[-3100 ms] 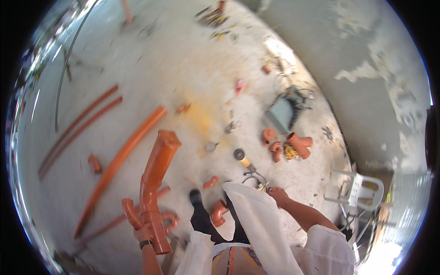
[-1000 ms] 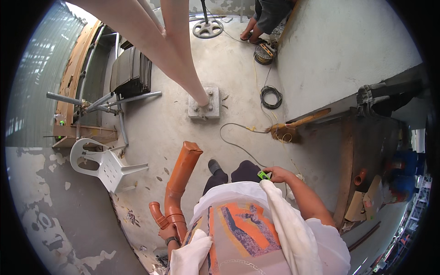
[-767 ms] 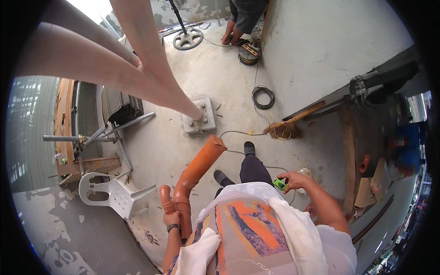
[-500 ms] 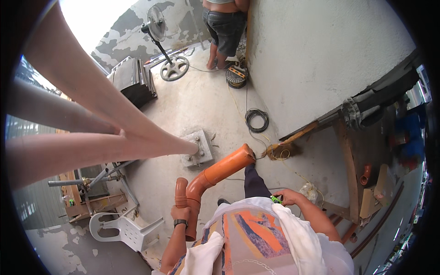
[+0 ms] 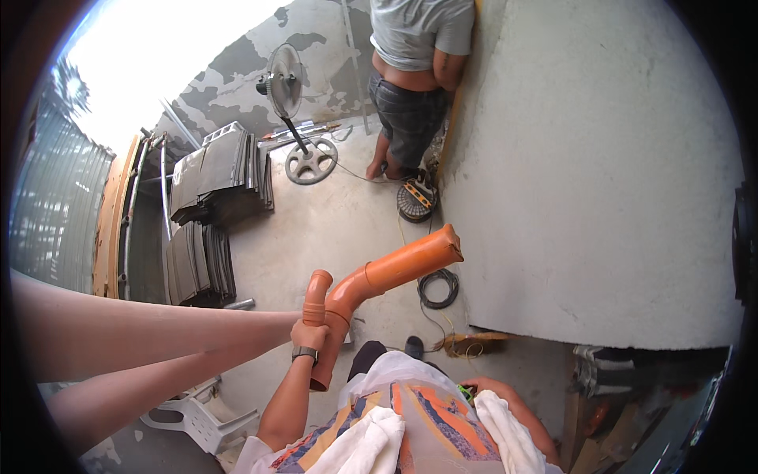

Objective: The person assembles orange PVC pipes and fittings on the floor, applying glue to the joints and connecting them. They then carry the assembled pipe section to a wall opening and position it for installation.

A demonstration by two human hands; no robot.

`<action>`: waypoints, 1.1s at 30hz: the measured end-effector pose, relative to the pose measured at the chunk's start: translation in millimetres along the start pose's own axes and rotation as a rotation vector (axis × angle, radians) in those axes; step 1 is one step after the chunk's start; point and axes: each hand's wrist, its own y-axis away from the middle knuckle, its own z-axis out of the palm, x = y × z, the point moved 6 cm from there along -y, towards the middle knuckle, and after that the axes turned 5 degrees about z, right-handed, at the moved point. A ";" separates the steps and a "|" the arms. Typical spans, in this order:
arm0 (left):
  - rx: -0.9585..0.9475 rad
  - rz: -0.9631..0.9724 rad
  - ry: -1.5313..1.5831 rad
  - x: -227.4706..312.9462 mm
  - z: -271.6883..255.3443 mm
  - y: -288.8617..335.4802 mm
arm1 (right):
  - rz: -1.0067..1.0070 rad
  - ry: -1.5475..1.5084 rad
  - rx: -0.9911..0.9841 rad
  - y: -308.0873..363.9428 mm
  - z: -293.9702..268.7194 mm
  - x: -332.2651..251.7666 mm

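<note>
Already joined, the orange pipework (image 5: 399,265) is held by the closed left hand (image 5: 309,335) at frame centre-left, not yet set down; the right hand (image 5: 478,384) is too hidden for its grip to be told.

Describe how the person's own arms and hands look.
The left hand is gloveless, with a dark watch on its wrist; that forearm is bare below a whitish sleeve. The right hand is partly hidden by a white cloth, its forearm bare too.
</note>
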 end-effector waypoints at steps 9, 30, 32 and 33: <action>0.158 -0.196 0.220 44.2 -44.6 -129.0 | 0.003 0.112 0.053 -104.9 -111.8 -124.5; 0.763 0.018 0.645 116.5 -311.0 -285.9 | -0.181 0.658 -0.027 -315.1 -369.9 -517.9; 0.766 0.011 0.701 127.7 -354.4 -299.2 | -0.138 0.403 -0.040 -340.7 -390.9 -528.3; 0.759 0.008 0.754 133.1 -374.1 -311.3 | -0.082 0.409 -0.010 -353.2 -406.1 -533.8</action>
